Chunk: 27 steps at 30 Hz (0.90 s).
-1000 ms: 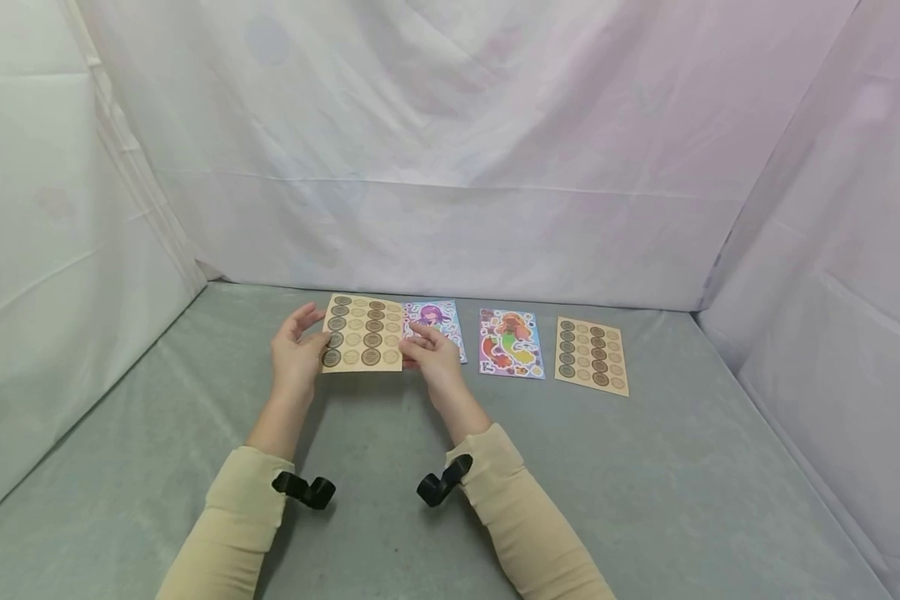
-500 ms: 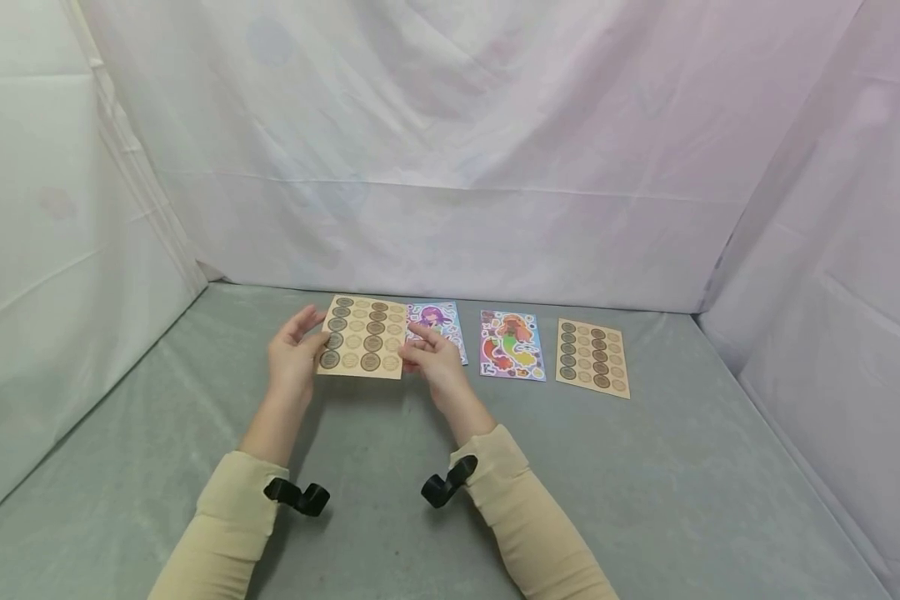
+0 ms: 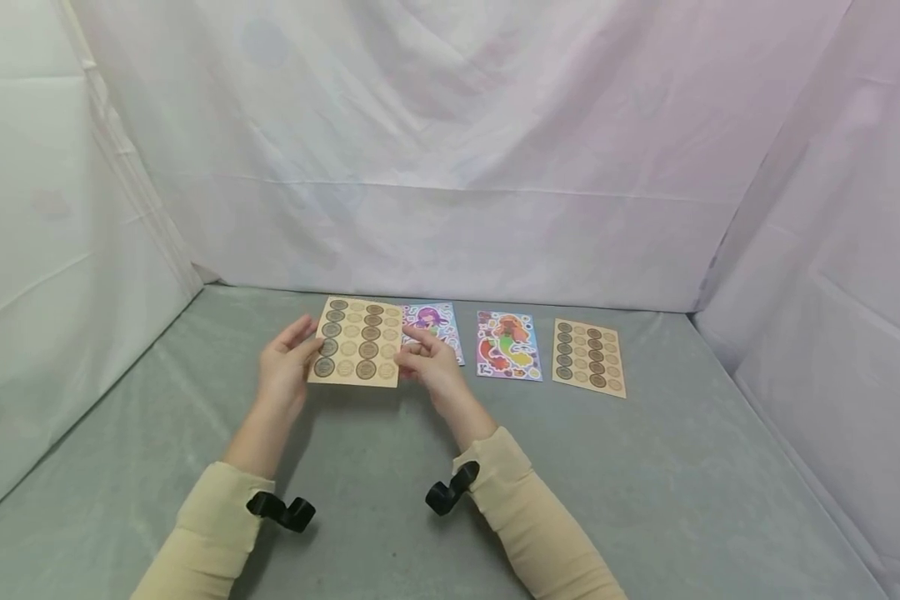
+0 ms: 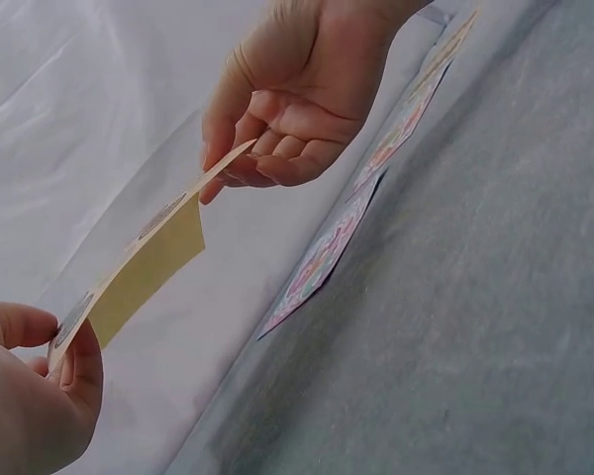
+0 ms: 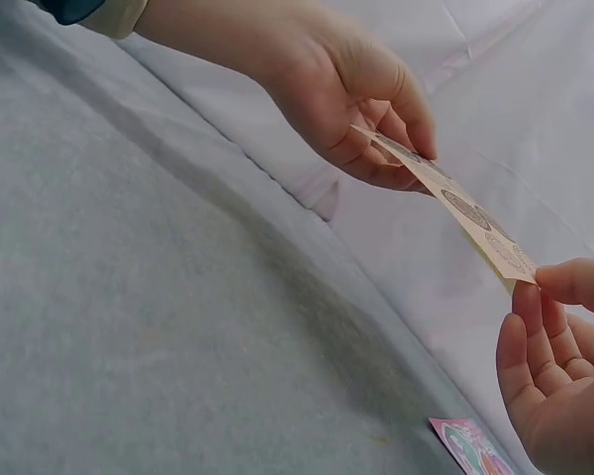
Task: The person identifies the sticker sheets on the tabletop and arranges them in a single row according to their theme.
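Note:
A tan sticker sheet (image 3: 356,343) printed with rows of dark and pale round stickers is held above the table between both hands. Its left edge is pinched by my left hand (image 3: 287,362), thumb on the printed face and fingers behind. At the opposite edge, my right hand (image 3: 437,367) pinches the sheet between thumb and fingers. The left wrist view shows the plain yellowish back of the sheet (image 4: 148,272), slightly bowed. Just behind the right hand lies a purple-haired cartoon sticker sheet (image 3: 433,321), partly covered by the hand and the held sheet.
To the right, a colourful mermaid sticker sheet (image 3: 508,346) and another tan round-sticker sheet (image 3: 588,358) lie in a row on the grey tabletop (image 3: 682,483). White cloth (image 3: 450,233) hangs behind and at both sides.
Both hands have drawn the tan sticker sheet slightly nearer and to the left, its lower edge coming down in view. The sheets on the table lie as before.

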Available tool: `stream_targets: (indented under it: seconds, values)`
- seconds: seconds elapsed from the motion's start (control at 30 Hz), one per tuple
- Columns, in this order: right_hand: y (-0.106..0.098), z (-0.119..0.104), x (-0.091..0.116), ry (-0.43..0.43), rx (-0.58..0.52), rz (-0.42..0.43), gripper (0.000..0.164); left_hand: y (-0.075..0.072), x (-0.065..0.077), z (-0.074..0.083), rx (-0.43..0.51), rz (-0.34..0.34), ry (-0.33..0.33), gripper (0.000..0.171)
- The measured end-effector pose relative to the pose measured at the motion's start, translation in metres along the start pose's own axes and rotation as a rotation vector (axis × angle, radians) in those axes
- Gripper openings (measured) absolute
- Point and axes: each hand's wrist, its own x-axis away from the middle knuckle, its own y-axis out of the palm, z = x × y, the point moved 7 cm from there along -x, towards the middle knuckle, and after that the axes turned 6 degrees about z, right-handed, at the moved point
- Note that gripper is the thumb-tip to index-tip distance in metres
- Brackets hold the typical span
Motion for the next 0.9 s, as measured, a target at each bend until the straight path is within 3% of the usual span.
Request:
stream_targets:
  seconds: [0.2,0.4,0.63,0.9]
  values:
    - [0.001,-0.002,0.004,-0.01,0.016,-0.024,0.053,-0.003,0.002,-0.001,0.033,-0.047,-0.025,0.055]
    - [0.001,-0.003,0.008,-0.014,0.031,-0.043,0.055,-0.006,0.007,0.0,-0.025,-0.114,-0.013,0.053]
    - [0.003,-0.005,0.016,-0.014,0.063,-0.066,0.055,-0.012,0.012,0.001,-0.092,-0.12,-0.012,0.054]
    - [0.003,-0.004,0.024,-0.026,0.058,-0.081,0.056,-0.017,0.018,0.002,-0.079,-0.155,-0.01,0.054]
